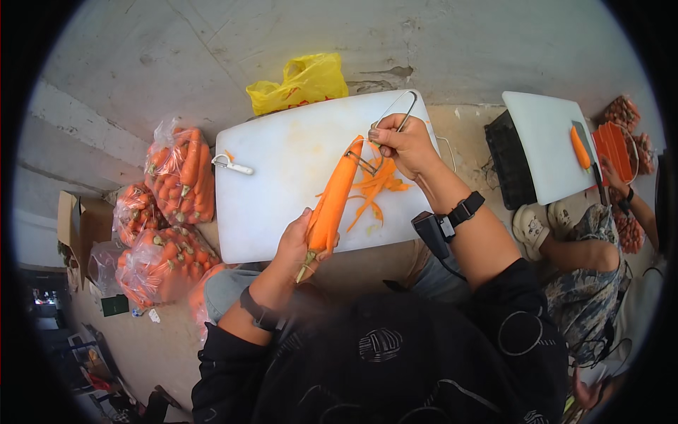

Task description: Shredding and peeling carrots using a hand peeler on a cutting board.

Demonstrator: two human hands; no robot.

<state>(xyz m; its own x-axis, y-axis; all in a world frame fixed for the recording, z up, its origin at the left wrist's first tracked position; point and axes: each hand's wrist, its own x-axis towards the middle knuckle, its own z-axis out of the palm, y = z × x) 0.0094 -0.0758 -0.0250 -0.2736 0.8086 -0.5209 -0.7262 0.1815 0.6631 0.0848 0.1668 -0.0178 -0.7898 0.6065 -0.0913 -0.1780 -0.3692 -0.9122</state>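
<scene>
My left hand (296, 236) grips a large carrot (335, 199) near its stem end, with the tip pointing away from me. In my right hand (403, 142) is a metal vegetable peeler (409, 108), its looped handle rising past my fingers. The peeler's blade end lies against or just over the carrot's upper right side. Orange peelings (378, 185) are scattered on the white cutting board (275, 206) below my hands. A second peeler with a white handle (238, 167) rests at the board's left edge.
Plastic bags of carrots (180, 180) stand left of the board, beside a cardboard box (87, 228). A yellow plastic bag (302, 82) lies behind it. At right, a co-worker's hand (613, 175) is near another board (551, 143) with a carrot (580, 148) and an orange basket (613, 151).
</scene>
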